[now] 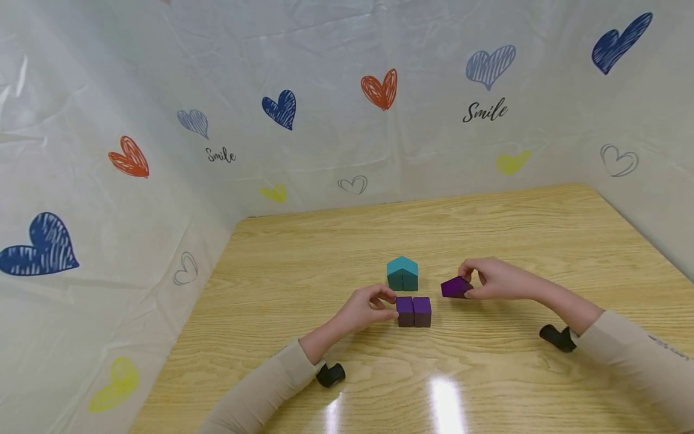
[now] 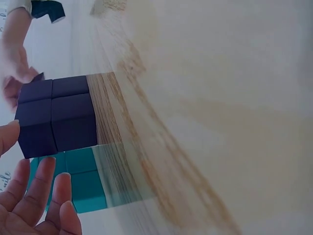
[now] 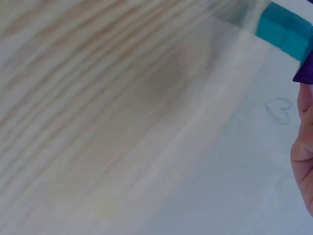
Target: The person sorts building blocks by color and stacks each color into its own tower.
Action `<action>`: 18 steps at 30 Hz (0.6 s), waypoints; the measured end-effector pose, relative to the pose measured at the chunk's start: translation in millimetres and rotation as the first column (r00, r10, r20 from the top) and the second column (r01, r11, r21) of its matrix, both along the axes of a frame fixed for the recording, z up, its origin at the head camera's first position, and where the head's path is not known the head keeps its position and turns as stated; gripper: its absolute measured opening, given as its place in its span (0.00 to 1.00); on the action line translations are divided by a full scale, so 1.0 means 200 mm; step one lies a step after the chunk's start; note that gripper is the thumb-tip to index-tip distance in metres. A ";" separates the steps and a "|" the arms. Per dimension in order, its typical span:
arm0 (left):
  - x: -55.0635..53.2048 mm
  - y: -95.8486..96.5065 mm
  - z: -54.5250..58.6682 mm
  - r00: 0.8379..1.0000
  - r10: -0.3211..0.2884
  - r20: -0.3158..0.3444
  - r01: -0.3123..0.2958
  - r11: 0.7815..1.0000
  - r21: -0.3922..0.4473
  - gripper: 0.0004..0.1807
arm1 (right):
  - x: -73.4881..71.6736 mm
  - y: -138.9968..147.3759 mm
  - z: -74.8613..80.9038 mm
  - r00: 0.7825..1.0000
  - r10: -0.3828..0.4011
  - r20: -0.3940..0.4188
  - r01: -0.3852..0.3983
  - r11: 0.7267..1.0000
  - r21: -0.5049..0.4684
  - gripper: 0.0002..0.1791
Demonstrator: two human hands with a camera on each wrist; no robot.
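Two purple cubes (image 1: 414, 312) stand side by side on the wooden table. My left hand (image 1: 365, 308) is at the left cube, thumb tip against its side, other fingertips (image 2: 49, 164) spread loosely by its edge. To the right, my right hand (image 1: 493, 278) pinches a dark purple angular block (image 1: 455, 287) between thumb and fingers; its full shape is partly hidden by the fingers. In the right wrist view only a corner of that purple block (image 3: 305, 71) shows. A teal house-shaped block stack (image 1: 402, 274) with a pointed top stands just behind the cubes.
The light wooden table (image 1: 303, 253) meets a pale sheet (image 1: 325, 144) printed with hearts and words at its back and sides. Black devices (image 1: 331, 375) are worn under both sleeve cuffs.
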State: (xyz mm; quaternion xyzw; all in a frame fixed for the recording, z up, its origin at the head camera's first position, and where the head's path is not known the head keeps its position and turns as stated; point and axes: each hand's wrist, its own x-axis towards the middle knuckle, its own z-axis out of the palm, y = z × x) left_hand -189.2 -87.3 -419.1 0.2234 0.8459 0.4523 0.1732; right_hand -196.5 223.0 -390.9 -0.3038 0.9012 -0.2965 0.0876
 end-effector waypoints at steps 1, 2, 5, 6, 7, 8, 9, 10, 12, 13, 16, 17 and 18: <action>0.00 0.00 0.00 1.000 -0.001 -0.001 0.001 1.000 -0.001 0.16 | 0.00 -0.02 0.01 1.000 -0.010 -0.003 0.010 1.000 -0.002 0.12; 0.00 0.00 0.00 1.000 -0.002 -0.002 0.002 1.000 -0.001 0.16 | 0.01 -0.03 0.03 1.000 -0.022 -0.002 0.022 1.000 -0.006 0.13; 0.00 0.00 0.01 1.000 -0.002 -0.004 0.002 1.000 -0.003 0.16 | 0.02 -0.08 0.06 1.000 -0.031 0.004 0.031 0.999 -0.040 0.13; 0.00 0.00 0.01 1.000 -0.001 -0.003 0.001 1.000 -0.003 0.16 | 0.03 -0.09 0.07 0.999 -0.031 0.010 0.031 0.998 -0.053 0.13; 0.00 0.00 0.01 1.000 -0.001 -0.003 0.001 1.000 -0.003 0.16 | 0.03 -0.11 0.08 1.000 -0.028 0.015 0.029 0.997 -0.068 0.13; 0.00 0.00 0.01 1.000 0.000 -0.004 0.000 1.000 -0.003 0.16 | 0.04 -0.13 0.09 1.000 -0.026 0.017 0.027 0.996 -0.080 0.14; 0.00 0.00 0.01 1.000 0.001 -0.004 -0.001 1.000 -0.005 0.16 | 0.04 -0.15 0.10 1.000 -0.022 0.021 0.024 0.996 -0.089 0.14; 0.00 0.00 0.01 1.000 0.001 -0.003 -0.001 1.000 -0.007 0.16 | 0.05 -0.16 0.10 0.999 -0.023 0.026 0.026 0.995 -0.092 0.14; 0.00 0.00 0.01 1.000 0.001 -0.004 -0.001 1.000 -0.008 0.16 | 0.05 -0.20 0.11 0.999 -0.021 0.031 0.024 0.995 -0.095 0.14; 0.00 0.01 0.00 1.000 0.002 -0.005 -0.002 1.000 -0.010 0.16 | 0.06 -0.22 0.10 0.999 -0.020 0.029 0.023 0.995 -0.095 0.14; 0.00 0.01 0.01 1.000 0.001 0.000 -0.001 1.000 -0.013 0.16 | 0.06 -0.27 0.10 1.000 -0.017 0.025 0.019 0.995 -0.094 0.14; 0.00 0.01 0.01 1.000 0.000 0.002 0.000 1.000 -0.013 0.16 | 0.06 -0.29 0.09 1.000 -0.013 0.026 0.015 0.995 -0.097 0.13; 0.00 0.01 0.01 1.000 -0.001 0.004 0.001 1.000 -0.014 0.16 | 0.07 -0.30 0.09 1.000 -0.008 0.024 0.011 0.995 -0.101 0.13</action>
